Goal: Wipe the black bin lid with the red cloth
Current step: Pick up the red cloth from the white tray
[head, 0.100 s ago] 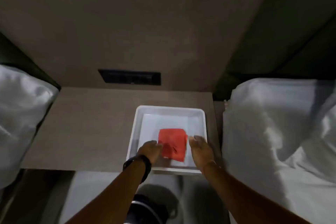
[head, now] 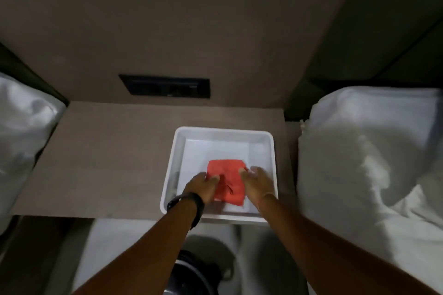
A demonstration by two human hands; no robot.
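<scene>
Nearest to us, low between our forearms, a dark round object [head: 191, 273] is showing, likely the black bin lid, though it is too dim and blurred for us to be sure. We are wearing a black wristband [head: 191, 206] on the left arm. Just past it, our left hand [head: 203, 187] is resting on the left edge of the red cloth [head: 227, 182], fingers loosely spread and flat, its grip open and closing on nothing. Our right hand [head: 259, 183] is lying along the cloth's right edge, fingertips touching the fabric, its grip likewise open. The cloth is sitting folded into a rough square, bright red with a few creases near its middle, in the near half of a shallow white tray [head: 177, 151]. The tray is standing on the right part of a brown bench [head: 107, 163], its near rim reaching the bench's front edge. Against the frame a moment ago, both our hands are now reaching a little further onto the cloth, while cloth and tray are staying where they were. White bedding [head: 371, 163] is lying to the right and more [head: 21, 127] to the left. Farthest off, a dark socket panel [head: 165, 86] is sitting in the wall; we are reading no writing or brand anywhere.
</scene>
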